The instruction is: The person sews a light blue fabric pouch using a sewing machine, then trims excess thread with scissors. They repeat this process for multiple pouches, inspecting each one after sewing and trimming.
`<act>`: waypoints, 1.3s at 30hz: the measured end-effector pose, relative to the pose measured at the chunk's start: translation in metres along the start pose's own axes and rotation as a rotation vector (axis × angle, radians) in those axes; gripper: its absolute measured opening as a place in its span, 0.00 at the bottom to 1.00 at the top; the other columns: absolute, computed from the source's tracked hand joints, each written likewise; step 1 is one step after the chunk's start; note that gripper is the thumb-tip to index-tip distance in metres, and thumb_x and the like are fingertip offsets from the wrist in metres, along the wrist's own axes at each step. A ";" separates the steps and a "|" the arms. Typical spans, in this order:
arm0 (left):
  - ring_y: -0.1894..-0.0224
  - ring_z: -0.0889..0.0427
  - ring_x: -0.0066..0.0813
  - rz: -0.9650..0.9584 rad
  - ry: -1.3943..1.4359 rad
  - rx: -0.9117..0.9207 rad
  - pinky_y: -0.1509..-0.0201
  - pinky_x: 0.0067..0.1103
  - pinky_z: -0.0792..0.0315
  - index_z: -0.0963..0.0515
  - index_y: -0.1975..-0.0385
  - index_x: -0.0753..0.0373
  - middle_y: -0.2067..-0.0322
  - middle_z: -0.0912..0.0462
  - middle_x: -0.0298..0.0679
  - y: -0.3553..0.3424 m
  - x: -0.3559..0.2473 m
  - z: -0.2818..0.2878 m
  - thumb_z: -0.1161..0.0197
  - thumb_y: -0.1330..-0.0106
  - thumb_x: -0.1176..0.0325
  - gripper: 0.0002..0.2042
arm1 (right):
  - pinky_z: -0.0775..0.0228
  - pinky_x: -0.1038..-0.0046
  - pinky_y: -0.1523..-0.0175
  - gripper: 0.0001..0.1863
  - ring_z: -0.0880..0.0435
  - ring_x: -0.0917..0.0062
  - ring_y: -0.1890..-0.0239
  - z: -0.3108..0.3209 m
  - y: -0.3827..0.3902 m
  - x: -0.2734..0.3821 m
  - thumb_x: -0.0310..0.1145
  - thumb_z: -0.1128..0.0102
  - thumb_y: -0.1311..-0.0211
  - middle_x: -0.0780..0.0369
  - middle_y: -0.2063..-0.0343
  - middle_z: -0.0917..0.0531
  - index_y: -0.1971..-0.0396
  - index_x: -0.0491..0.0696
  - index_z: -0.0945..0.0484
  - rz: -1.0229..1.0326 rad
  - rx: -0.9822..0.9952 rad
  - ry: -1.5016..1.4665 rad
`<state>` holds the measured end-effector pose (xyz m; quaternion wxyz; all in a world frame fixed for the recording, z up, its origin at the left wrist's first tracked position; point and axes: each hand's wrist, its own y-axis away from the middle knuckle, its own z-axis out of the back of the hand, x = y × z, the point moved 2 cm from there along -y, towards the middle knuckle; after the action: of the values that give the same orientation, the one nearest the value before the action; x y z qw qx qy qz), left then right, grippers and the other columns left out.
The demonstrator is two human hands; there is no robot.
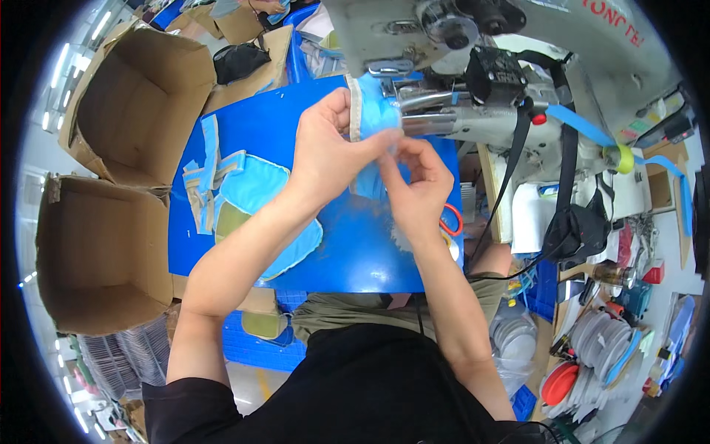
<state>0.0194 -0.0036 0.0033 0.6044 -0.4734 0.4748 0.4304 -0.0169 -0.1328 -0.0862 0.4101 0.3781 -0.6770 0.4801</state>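
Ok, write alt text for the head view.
The left hand holds light-blue fabric at a sewing machine, the right hand close beside it. Blue pieces lie on a blue table; open cardboard boxes sit left.

Remotely, I count my two hands (322,152) (420,185), two large boxes (159,96) (111,244) left, one sewing machine (614,44) far right, perhaps one pair of scissors (461,220).

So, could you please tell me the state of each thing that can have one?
Upper cardboard box: open
Lower cardboard box: open
Blue fabric: held at the sewing machine
Left hand: closed on the fabric
Right hand: fingers bent, grip unclear
Loose blue pieces: overlapping on the table
Red-handled scissors: open or shut unclear
Sewing machine: running or stopped, unclear
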 end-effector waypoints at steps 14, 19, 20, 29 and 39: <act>0.60 0.13 0.21 0.120 0.149 -0.025 0.52 0.21 0.19 0.24 0.48 0.67 0.58 0.11 0.40 -0.014 -0.005 0.005 0.25 0.41 0.78 0.21 | 0.23 0.83 0.59 0.12 0.17 0.87 0.65 -0.003 -0.013 0.037 0.20 0.30 0.37 0.63 0.65 0.14 0.54 0.38 0.19 -0.234 0.095 -0.259; 0.59 0.13 0.21 0.107 0.128 0.029 0.53 0.19 0.19 0.25 0.47 0.67 0.57 0.12 0.40 -0.014 -0.010 0.006 0.25 0.41 0.79 0.22 | 0.22 0.83 0.57 0.11 0.16 0.87 0.64 0.000 -0.011 0.028 0.21 0.30 0.36 0.63 0.65 0.13 0.55 0.40 0.18 -0.280 0.089 -0.348; 0.59 0.13 0.20 0.117 0.125 0.042 0.53 0.19 0.19 0.25 0.46 0.67 0.57 0.12 0.40 -0.014 -0.011 0.006 0.26 0.41 0.80 0.23 | 0.22 0.82 0.57 0.10 0.16 0.87 0.64 0.004 -0.011 0.026 0.22 0.30 0.36 0.63 0.65 0.12 0.56 0.40 0.18 -0.294 0.098 -0.375; 0.64 0.15 0.21 0.215 0.130 0.070 0.68 0.17 0.20 0.31 0.42 0.70 0.59 0.14 0.40 -0.015 -0.027 0.016 0.29 0.39 0.76 0.26 | 0.20 0.79 0.56 0.14 0.13 0.82 0.61 0.004 -0.016 0.055 0.28 0.30 0.34 0.59 0.61 0.11 0.52 0.39 0.19 -0.552 0.137 -0.604; 0.63 0.13 0.25 0.255 0.307 -0.015 0.69 0.20 0.17 0.33 0.40 0.70 0.60 0.14 0.39 -0.012 -0.004 0.019 0.35 0.33 0.76 0.23 | 0.24 0.79 0.56 0.15 0.17 0.83 0.65 0.048 -0.021 0.069 0.36 0.35 0.27 0.64 0.64 0.13 0.51 0.39 0.19 -0.273 0.030 -0.209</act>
<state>0.0333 0.0121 0.0109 0.4620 -0.4739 0.6141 0.4299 -0.0332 -0.1922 -0.0258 0.3932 0.5205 -0.6511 0.3881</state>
